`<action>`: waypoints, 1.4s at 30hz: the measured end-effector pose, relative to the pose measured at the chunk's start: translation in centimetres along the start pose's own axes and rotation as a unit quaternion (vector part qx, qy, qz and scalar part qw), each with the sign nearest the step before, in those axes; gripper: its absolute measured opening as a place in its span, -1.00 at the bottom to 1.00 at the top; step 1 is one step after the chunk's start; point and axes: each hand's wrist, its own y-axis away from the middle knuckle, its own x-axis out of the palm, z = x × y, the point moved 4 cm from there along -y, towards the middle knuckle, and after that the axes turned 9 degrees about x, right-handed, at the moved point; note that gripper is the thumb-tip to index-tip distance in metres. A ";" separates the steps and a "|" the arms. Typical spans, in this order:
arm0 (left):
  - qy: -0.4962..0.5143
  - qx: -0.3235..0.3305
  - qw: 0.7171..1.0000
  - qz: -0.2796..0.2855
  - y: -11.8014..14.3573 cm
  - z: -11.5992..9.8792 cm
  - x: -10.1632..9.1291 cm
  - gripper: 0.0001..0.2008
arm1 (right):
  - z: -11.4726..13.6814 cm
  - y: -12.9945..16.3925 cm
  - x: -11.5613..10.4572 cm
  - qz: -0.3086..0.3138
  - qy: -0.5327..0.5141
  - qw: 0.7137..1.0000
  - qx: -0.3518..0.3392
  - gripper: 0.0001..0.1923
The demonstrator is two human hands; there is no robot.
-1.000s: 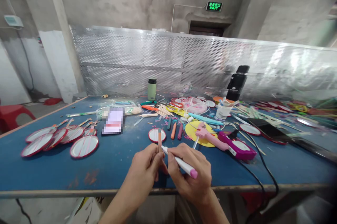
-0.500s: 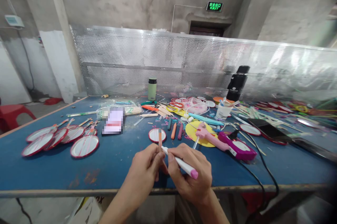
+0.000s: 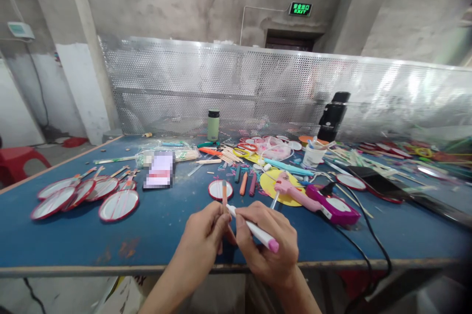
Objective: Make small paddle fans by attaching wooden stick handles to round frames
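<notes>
Wooden stick (image 3: pixel 223 191) pokes up out of the left hand (image 3: pixel 205 238), lower end buried under the fingers so can't see how long it is. Left hand's pinched shut around it over the blue table (image 3: pixel 158 230) edge. Right hand (image 3: pixel 271 250) grips a white marker (image 3: pixel 254 229), tip touching the stick, pink glue gun (image 3: pixel 295 193) just behind.
</notes>
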 end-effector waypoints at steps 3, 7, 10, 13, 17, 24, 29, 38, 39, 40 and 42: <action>-0.004 0.009 1.000 -0.005 0.0 0.1 0.0 -0.65 | 0.0 0.0 0.2 0.016 -0.004 1.000 -0.007 -0.90; 0.003 0.006 1.000 -0.010 0.0 0.0 -0.1 -0.65 | -0.2 0.1 0.3 0.019 0.001 1.000 -0.005 -0.89; 0.013 -0.002 1.000 -0.008 0.0 -0.1 -0.1 -0.66 | -0.2 0.2 0.1 -0.010 0.012 1.000 -0.004 -0.89; 0.009 -0.001 1.000 -0.010 0.0 -0.1 -0.1 -0.66 | -0.1 0.1 0.0 -0.009 0.011 1.000 -0.001 -0.88; 0.000 0.004 1.000 -0.013 0.0 0.0 -0.1 -0.65 | -0.1 0.0 0.3 0.014 0.008 1.000 0.003 -0.88; 0.019 0.003 1.000 -0.010 0.0 0.0 0.0 -0.67 | -0.2 0.1 0.0 -0.018 0.021 1.000 0.002 -0.89; 0.023 0.005 1.000 -0.014 0.1 0.0 0.0 -0.68 | -0.3 0.0 0.1 0.010 0.018 1.000 0.012 -0.88; 0.014 0.001 1.000 -0.011 -0.1 0.0 0.0 -0.67 | -0.3 0.1 0.1 0.008 0.014 1.000 0.003 -0.89; 0.014 0.001 1.000 -0.009 -0.1 0.0 0.0 -0.67 | -0.2 0.1 0.1 0.004 0.016 1.000 0.005 -0.89; 0.014 0.000 1.000 -0.007 -0.1 0.0 0.0 -0.68 | -0.2 0.1 0.1 -0.003 0.018 1.000 0.004 -0.88; 0.014 -0.002 1.000 -0.004 -0.1 0.0 0.0 -0.68 | -0.1 0.1 -0.1 -0.014 0.019 1.000 -0.001 -0.88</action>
